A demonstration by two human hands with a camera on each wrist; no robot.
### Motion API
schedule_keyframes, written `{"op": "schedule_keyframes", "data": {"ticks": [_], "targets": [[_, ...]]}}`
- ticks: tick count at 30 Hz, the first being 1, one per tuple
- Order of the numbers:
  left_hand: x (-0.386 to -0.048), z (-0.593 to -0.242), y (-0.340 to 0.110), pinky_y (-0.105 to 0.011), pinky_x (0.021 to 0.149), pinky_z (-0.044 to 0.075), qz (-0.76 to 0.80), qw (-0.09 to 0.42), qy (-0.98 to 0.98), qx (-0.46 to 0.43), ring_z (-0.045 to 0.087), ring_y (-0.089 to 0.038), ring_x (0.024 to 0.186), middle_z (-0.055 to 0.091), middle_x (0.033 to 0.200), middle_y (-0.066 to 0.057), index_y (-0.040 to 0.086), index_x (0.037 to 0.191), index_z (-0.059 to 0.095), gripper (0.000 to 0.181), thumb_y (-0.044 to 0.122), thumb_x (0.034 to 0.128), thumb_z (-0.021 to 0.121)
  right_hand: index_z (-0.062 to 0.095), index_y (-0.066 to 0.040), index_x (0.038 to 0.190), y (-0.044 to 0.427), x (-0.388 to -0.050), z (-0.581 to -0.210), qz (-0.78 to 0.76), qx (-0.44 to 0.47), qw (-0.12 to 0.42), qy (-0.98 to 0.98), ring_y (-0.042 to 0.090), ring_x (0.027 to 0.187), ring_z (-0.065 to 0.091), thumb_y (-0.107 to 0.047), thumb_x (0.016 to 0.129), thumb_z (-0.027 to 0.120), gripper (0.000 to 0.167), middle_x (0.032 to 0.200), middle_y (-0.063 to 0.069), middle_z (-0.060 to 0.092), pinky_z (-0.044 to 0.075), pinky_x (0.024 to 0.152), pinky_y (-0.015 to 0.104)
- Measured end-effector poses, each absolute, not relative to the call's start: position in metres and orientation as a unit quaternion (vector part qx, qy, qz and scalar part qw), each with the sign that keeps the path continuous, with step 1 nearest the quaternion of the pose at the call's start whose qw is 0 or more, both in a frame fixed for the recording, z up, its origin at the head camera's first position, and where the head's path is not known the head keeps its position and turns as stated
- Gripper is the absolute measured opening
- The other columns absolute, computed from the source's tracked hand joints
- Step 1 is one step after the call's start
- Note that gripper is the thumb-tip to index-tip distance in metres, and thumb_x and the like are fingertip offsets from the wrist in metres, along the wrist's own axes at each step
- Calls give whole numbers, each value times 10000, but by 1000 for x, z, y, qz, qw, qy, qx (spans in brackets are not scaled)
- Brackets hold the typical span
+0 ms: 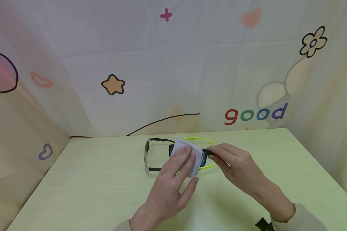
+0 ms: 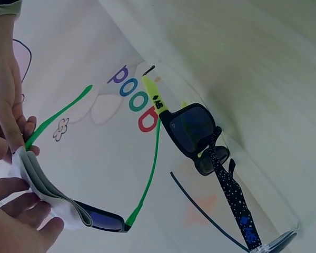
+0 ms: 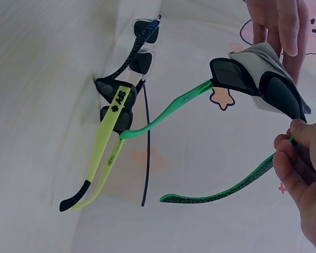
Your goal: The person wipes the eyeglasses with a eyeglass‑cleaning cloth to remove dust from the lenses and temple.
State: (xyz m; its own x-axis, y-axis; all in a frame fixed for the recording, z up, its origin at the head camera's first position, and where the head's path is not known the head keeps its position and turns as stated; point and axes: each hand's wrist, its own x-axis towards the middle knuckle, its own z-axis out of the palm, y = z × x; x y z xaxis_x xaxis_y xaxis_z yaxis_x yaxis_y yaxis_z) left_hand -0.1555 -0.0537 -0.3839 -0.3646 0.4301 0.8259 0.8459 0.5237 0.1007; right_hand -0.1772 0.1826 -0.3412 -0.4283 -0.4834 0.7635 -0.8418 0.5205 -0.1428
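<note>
- The green-armed sunglasses [image 3: 278, 92] were held up off the table, near its middle, with both arms unfolded and the dark lenses partly covered.
- They looked light and stiff, with some give likely at the hinges; the smooth lenses would probably smudge or scratch easily, so the best hold seemed to be the root of an arm or the rim, without twisting.
- A folded pale cloth [image 1: 198, 158] lay against the front of the lenses; it looked thin, soft and apt to slip unless pressed flat.
- The left hand [image 1: 173, 183] pressed that cloth with nearly straight fingers, a gap showing between two of them, and its thumb stood clear.
- The right hand [image 1: 237, 163] had thumb and fingers clamped on one green arm close to the hinge, a sensible place that spared the lenses.
- Beyond, the yellow-armed sunglasses [image 2: 192, 126] stood on the table with their arms open.
- Just beside them were the clear-framed sunglasses [image 2: 233, 195], with dark speckled arms; whether the two pairs touched could not be told.
- Underneath was the pale table [image 1: 89, 192], and behind it hung a printed backdrop [image 1: 162, 64] bearing the word "good".
</note>
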Motion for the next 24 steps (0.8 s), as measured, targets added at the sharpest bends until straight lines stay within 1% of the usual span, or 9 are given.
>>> {"op": "schedule_keyframes", "data": {"ticks": [8, 10, 12, 13, 16, 17, 19, 22, 24], "targets": [[-152, -385, -50, -447, 1121, 429, -262, 375, -778, -432, 456, -289, 1422, 503, 1518, -167, -45, 1437, 554, 488, 285, 1083, 492, 735, -14, 1105, 183, -178, -344, 270, 417, 335, -801, 141, 835, 684, -342, 1093, 490, 410, 1008, 29, 729, 578, 718, 207], [-151, -385, -50, -423, 1117, 432, -261, 371, -775, -440, 446, -296, 1428, 498, 1520, -172, -50, 1441, 547, 488, 277, 1083, 493, 735, -14, 1111, 183, -178, -345, 270, 420, 340, -797, 142, 836, 688, -281, 1082, 548, 328, 1011, 28, 731, 581, 720, 211], [-151, -386, -49, -406, 1120, 427, -259, 370, -772, -447, 437, -294, 1434, 498, 1518, -174, -53, 1438, 548, 485, 273, 1084, 490, 734, -9, 1115, 183, -178, -345, 267, 424, 348, -792, 153, 831, 695, -141, 1011, 685, 175, 1009, 36, 733, 588, 715, 225], [-151, -386, -49, -402, 1121, 425, -256, 372, -770, -451, 439, -295, 1432, 503, 1513, -176, -56, 1434, 551, 482, 269, 1084, 487, 733, -8, 1118, 183, -179, -345, 265, 426, 351, -791, 158, 830, 698, -48, 948, 745, 176, 1008, 40, 734, 592, 715, 232], [-151, -385, -48, -400, 1128, 419, -245, 379, -764, -461, 444, -299, 1428, 512, 1503, -182, -64, 1419, 562, 472, 260, 1086, 478, 730, -2, 1121, 182, -179, -345, 261, 430, 360, -786, 173, 814, 702, 164, 723, 830, 443, 1000, 52, 735, 597, 698, 248], [-151, -385, -48, -399, 1132, 415, -242, 379, -763, -464, 443, -301, 1429, 510, 1505, -182, -64, 1417, 564, 472, 259, 1087, 473, 731, -5, 1119, 182, -179, -345, 260, 428, 360, -787, 171, 810, 700, 183, 686, 841, 485, 998, 51, 735, 596, 694, 245], [-150, -385, -48, -399, 1136, 410, -237, 380, -761, -469, 440, -305, 1430, 505, 1509, -184, -66, 1414, 566, 470, 256, 1088, 467, 730, -8, 1121, 183, -180, -345, 262, 427, 358, -788, 170, 808, 698, 156, 727, 841, 441, 1000, 51, 735, 594, 691, 241], [-150, -385, -48, -399, 1141, 405, -232, 379, -761, -472, 432, -306, 1435, 493, 1519, -185, -66, 1415, 565, 467, 251, 1088, 460, 729, -11, 1120, 183, -180, -346, 265, 425, 357, -788, 167, 806, 697, -43, 935, 752, 189, 1003, 47, 735, 590, 688, 233], [-150, -385, -49, -399, 1142, 405, -229, 380, -761, -473, 433, -309, 1435, 491, 1521, -188, -66, 1413, 567, 460, 241, 1087, 458, 729, -10, 1114, 183, -180, -346, 266, 425, 360, -787, 165, 802, 698, -194, 1038, 616, 230, 998, 44, 735, 591, 686, 234]]}}
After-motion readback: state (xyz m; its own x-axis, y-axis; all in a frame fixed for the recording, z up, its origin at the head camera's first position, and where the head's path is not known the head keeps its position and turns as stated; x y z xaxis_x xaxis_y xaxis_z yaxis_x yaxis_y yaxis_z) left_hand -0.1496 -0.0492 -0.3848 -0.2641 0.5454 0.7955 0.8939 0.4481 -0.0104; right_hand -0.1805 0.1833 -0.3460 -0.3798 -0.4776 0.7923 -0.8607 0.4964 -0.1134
